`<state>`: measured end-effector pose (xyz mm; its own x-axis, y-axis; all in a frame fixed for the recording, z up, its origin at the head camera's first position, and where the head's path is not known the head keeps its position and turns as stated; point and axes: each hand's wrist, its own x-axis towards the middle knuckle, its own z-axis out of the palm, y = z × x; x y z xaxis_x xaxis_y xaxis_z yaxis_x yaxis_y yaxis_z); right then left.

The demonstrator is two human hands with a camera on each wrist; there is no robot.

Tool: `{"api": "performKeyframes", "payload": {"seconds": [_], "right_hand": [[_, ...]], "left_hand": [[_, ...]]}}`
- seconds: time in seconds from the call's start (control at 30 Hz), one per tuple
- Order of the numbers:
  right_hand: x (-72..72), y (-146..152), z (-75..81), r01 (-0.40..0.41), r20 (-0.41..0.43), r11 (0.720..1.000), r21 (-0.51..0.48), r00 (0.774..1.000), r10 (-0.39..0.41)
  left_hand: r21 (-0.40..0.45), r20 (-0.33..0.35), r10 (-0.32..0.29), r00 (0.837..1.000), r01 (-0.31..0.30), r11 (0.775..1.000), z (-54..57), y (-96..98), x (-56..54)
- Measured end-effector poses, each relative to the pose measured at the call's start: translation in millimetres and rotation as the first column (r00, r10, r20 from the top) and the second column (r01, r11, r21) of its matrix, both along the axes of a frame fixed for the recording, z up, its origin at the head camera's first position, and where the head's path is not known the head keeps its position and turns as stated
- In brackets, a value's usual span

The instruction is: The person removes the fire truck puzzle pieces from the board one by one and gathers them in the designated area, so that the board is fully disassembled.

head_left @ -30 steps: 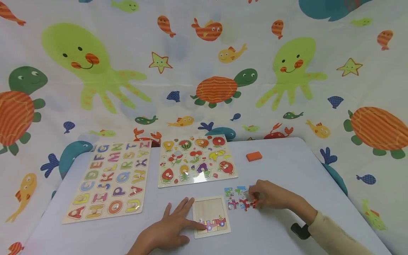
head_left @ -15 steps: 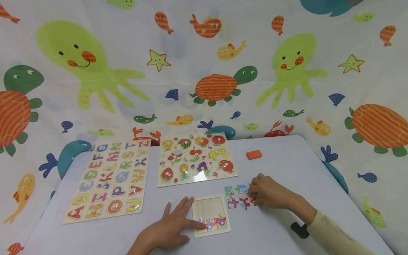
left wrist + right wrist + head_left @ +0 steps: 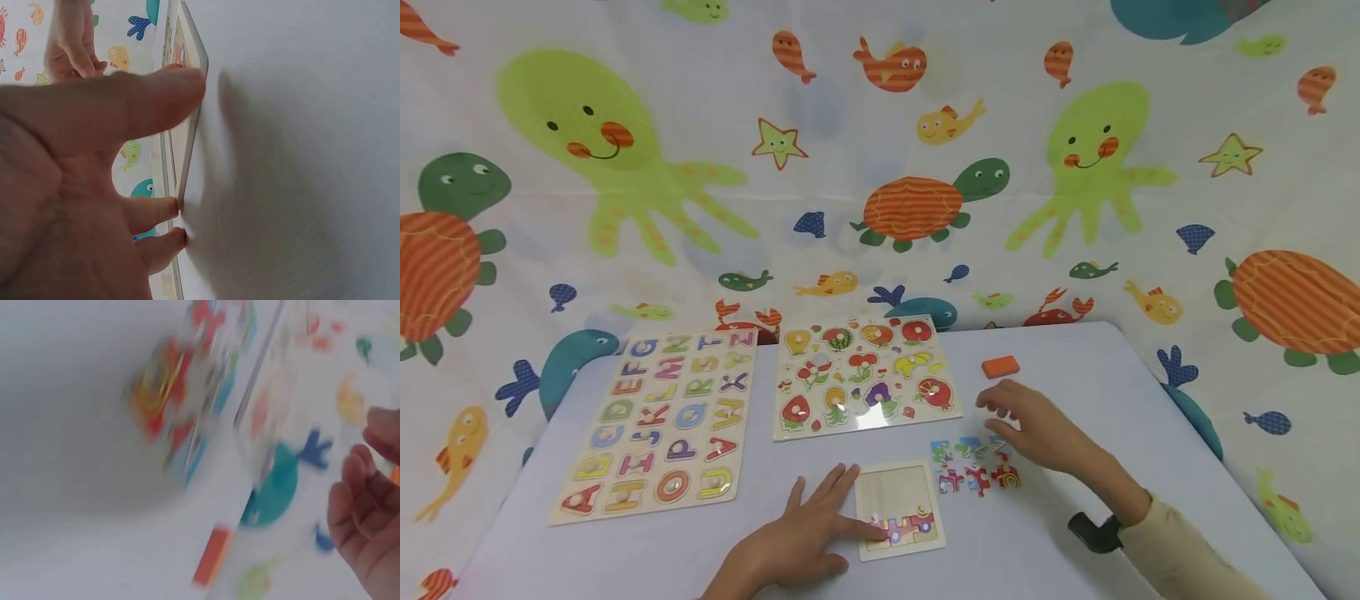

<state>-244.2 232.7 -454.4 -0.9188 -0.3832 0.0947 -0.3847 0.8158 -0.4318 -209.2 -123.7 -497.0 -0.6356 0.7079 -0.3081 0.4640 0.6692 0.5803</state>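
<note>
My left hand (image 3: 805,533) lies with fingers spread at the left side of a small wooden puzzle tray (image 3: 891,483), one fingertip on the joined jigsaw pieces (image 3: 906,529) along its bottom. In the left wrist view, the thumb (image 3: 156,94) crosses in front of the tray's edge (image 3: 195,119). My right hand (image 3: 1037,429) hovers just behind and right of several loose jigsaw pieces (image 3: 976,477), its fingers loosely bent and holding nothing. These pieces lie in two rows, the back row partly covered by the hand. They look blurred in the right wrist view.
An orange block (image 3: 1001,367) lies beyond the right hand. A fruit peg board (image 3: 865,379) is behind the tray, and an alphabet board (image 3: 658,425) is at the left. A patterned sea-animal cloth (image 3: 820,192) hangs at the table's back edge.
My right hand has risen off the loose pieces and moved back, its fingers loosening and uncovering the front row's right piece. The left hand has stayed on the tray.
</note>
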Motion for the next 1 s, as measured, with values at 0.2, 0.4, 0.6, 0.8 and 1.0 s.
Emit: {"api": "performKeyframes", "payload": {"seconds": [0.2,0.4,0.6,0.8,1.0], "right_hand": [[16.6,-75,-19.3,-0.244,0.205,0.968,0.068,0.952,0.225],[33.2,-118,-38.8,-0.385,0.249,0.911,0.149,0.906,0.342],[39.8,-128,-41.1,-0.341,0.254,0.933,0.119,0.919,0.303],[42.5,-127,-42.6,-0.307,0.274,0.951,0.044,0.919,0.284],[43.9,-126,-46.9,-0.267,0.315,0.961,-0.066,0.909,0.274]], "left_hand": [[0.003,-0.011,-0.020,1.000,0.020,1.000,1.0,-3.5,-0.7],[0.028,-0.041,-0.050,0.998,0.052,0.998,-0.7,-5.0,-0.9],[0.080,-0.013,-0.081,0.997,0.082,0.993,2.7,-17.2,-9.3],[0.133,0.051,-0.064,0.997,0.057,0.989,2.7,-22.7,-15.3],[0.129,0.073,-0.006,0.997,-0.004,0.992,4.3,-22.3,-15.0]]}}
